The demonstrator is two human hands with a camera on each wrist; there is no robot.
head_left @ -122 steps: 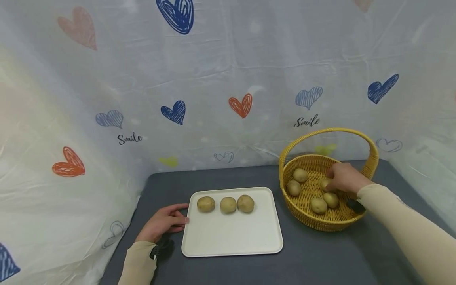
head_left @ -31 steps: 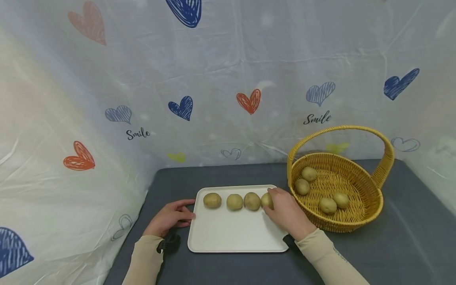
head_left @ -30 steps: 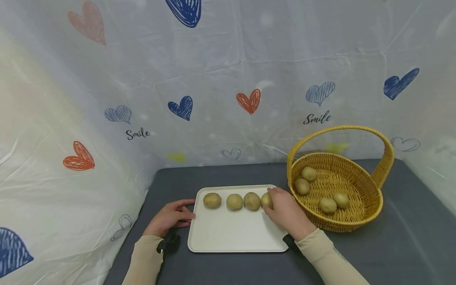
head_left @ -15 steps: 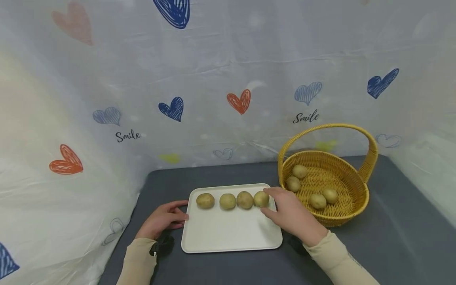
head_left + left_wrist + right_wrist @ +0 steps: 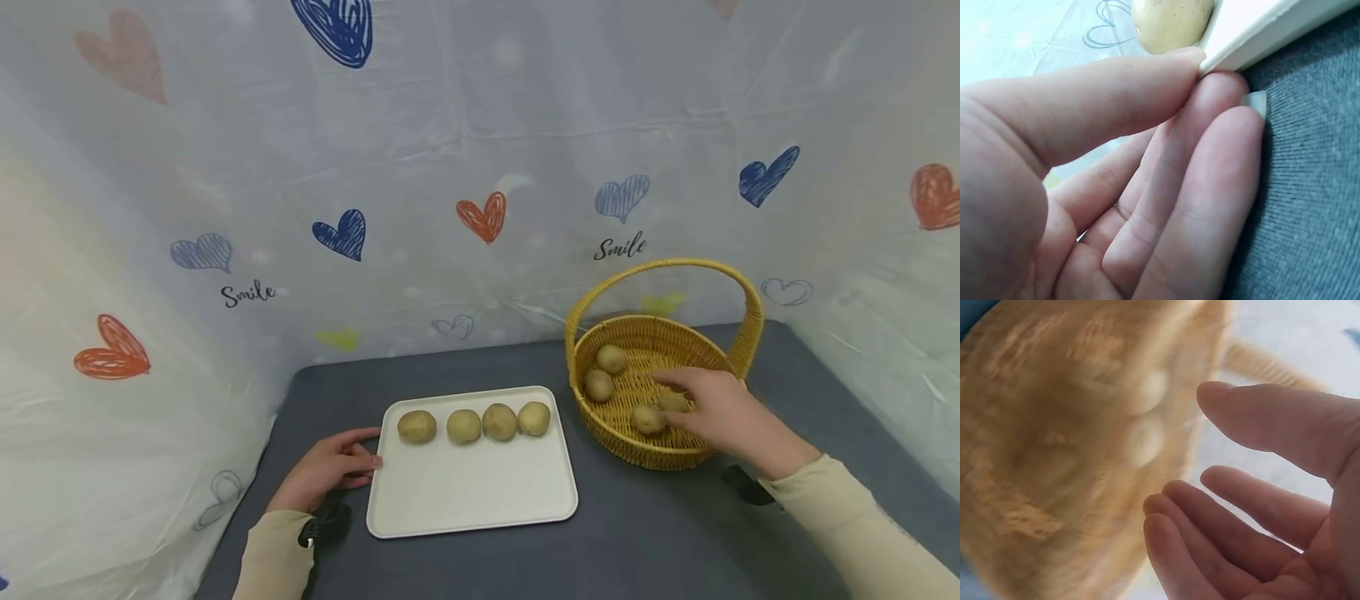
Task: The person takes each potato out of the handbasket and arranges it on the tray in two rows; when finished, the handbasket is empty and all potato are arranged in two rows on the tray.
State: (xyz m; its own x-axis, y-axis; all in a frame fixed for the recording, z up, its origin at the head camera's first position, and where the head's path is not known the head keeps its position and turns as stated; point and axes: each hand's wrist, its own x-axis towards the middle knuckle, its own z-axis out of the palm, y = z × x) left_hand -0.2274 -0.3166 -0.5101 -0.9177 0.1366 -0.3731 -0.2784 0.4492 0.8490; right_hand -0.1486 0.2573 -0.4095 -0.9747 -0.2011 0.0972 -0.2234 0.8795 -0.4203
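In the head view my left hand is at the left edge of a white rectangular tray. The left wrist view has its thumb and a fingertip pinching the tray's rim. Several potatoes line up along the tray's far side. My right hand, fingers apart and holding nothing, is over the right part of a yellow wicker basket. Close by its fingertips lie two potatoes, a nearer one and one partly covered by the hand. The right wrist view of the basket is blurred.
Two more potatoes, one behind the other, lie at the basket's left side. The basket's tall handle arches above it. A dark grey cloth covers the table, and a heart-printed white curtain hangs behind.
My right hand took a potato from the basket, set it at the right end of the row on the tray, let go and moved back over the basket. My left hand stayed at the tray.
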